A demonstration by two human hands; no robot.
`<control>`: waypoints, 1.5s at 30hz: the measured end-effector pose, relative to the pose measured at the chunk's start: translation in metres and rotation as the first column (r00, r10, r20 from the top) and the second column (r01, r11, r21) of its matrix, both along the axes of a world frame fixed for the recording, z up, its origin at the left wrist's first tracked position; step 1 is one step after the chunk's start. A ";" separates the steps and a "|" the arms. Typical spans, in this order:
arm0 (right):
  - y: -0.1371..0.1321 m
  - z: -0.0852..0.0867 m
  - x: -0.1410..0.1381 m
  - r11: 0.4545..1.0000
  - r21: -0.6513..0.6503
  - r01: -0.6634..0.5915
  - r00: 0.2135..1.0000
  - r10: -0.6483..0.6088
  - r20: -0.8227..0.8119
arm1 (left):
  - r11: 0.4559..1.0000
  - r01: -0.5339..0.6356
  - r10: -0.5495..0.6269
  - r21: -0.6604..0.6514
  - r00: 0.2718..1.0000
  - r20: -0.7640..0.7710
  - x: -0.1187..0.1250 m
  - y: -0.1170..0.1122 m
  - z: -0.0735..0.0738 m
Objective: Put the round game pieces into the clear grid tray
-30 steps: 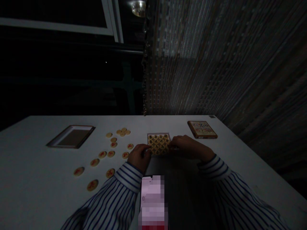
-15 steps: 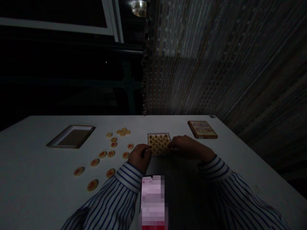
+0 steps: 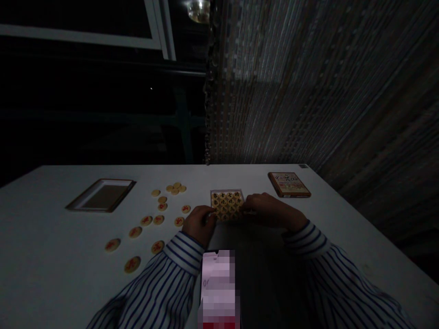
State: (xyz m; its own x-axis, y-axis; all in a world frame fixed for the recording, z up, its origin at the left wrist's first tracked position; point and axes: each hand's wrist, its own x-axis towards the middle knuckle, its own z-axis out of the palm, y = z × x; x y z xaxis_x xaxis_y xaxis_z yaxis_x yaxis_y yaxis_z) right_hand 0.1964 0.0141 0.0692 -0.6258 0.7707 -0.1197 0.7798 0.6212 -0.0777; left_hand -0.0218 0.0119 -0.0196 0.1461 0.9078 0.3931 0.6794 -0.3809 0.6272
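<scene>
A small clear tray [image 3: 226, 190] lies at the middle of the white table, filled with rows of Chinese chess pieces [image 3: 231, 201] marked in black. My left hand [image 3: 200, 225] is closed at the tray's left edge, thumb and fingers bent against it. At the right edge, my right hand [image 3: 269, 210] has its fingers curled and pinched on the tray's side. Left of my left hand, loose pieces with red characters [image 3: 157, 247] are scattered. Farther back, several plain-faced pieces [image 3: 176, 185] sit close together. The dim light hides the exact fingertip contact.
An open shallow box part [image 3: 111, 198] lies at the left of the white table [image 3: 75, 256]. A printed box lid [image 3: 290, 184] is at the back right. Below the tray, a lit phone [image 3: 218, 283] points toward me. A bead curtain [image 3: 260, 91] hangs behind the table.
Both hands stay at the tray's sides, with barely any movement. The whole view has shifted very slightly; the loose pieces lie as before.
</scene>
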 end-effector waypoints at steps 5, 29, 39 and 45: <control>0.000 -0.001 0.001 1.000 0.012 -0.021 1.000 0.021 -0.010 | 1.000 0.005 -0.005 0.015 1.000 0.007 -0.001 0.000 -0.003; -0.001 0.010 0.007 0.993 0.063 0.102 0.994 -0.099 -0.047 | 0.996 0.015 -0.014 0.089 1.000 -0.004 0.000 0.001 -0.003; -0.003 0.012 0.003 0.988 0.080 0.130 0.992 -0.128 -0.022 | 0.990 0.035 -0.030 0.138 0.999 -0.037 0.004 -0.012 0.017; -0.002 0.012 -0.002 0.984 0.132 0.122 0.992 -0.120 -0.021 | 0.980 0.008 -0.007 0.201 1.000 -0.003 0.006 -0.016 0.025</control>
State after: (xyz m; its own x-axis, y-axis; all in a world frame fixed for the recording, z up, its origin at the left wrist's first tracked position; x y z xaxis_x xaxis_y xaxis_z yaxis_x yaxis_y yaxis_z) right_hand 0.1949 0.0121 0.0813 -0.5275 0.8495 -0.0036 0.8495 0.5274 -0.0113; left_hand -0.0156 -0.0045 0.0053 0.1537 0.8094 0.5669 0.6778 -0.5038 0.5355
